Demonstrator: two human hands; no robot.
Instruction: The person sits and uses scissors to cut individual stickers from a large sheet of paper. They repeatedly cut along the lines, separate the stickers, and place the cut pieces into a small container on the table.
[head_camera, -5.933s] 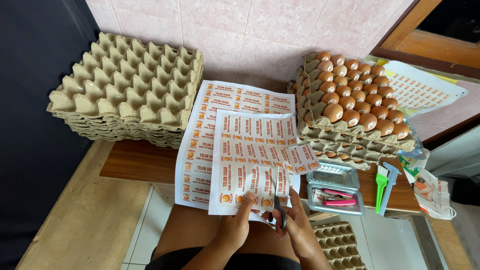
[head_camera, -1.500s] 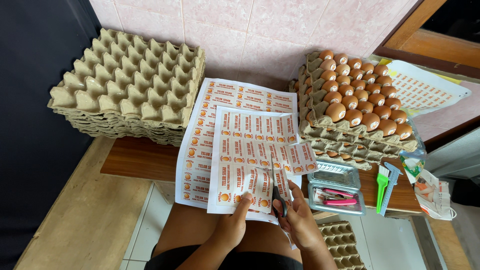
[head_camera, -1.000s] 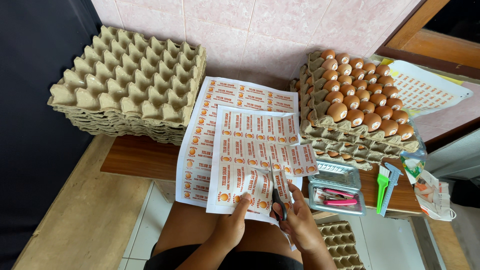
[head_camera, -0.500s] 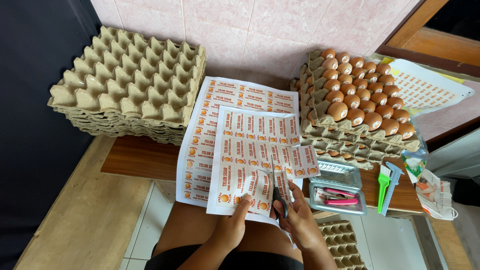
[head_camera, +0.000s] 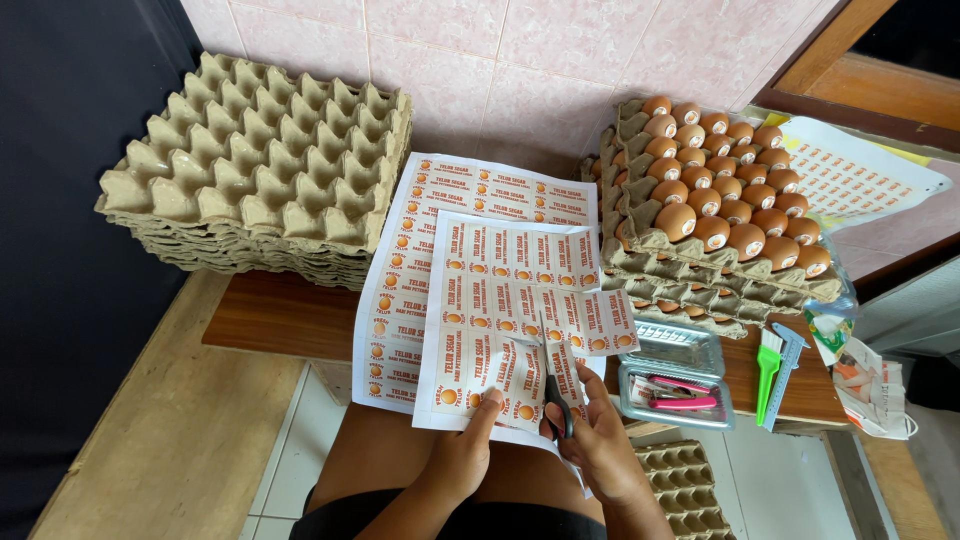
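Observation:
My right hand (head_camera: 600, 445) grips a pair of scissors (head_camera: 553, 378) whose blades point up into a white sheet of orange printed labels (head_camera: 510, 300). My left hand (head_camera: 468, 455) pinches the near edge of that sheet, left of the cut. A strip of labels (head_camera: 610, 322) on the right side hangs partly separated. The sheet lies over a second, larger label sheet (head_camera: 400, 270) on the wooden bench (head_camera: 270, 315). My knees show under the hands.
A stack of empty cardboard egg trays (head_camera: 255, 170) stands at the left. Stacked trays filled with brown eggs (head_camera: 715, 200) stand at the right. A metal tin (head_camera: 675, 385) holds a pink tool; green and blue tools (head_camera: 775, 365) lie beside it. More label sheets (head_camera: 850, 175) lean far right.
The scissors have worked a little further up into the label sheet, and my left hand has shifted slightly along the near edge. The sheets sit almost as before.

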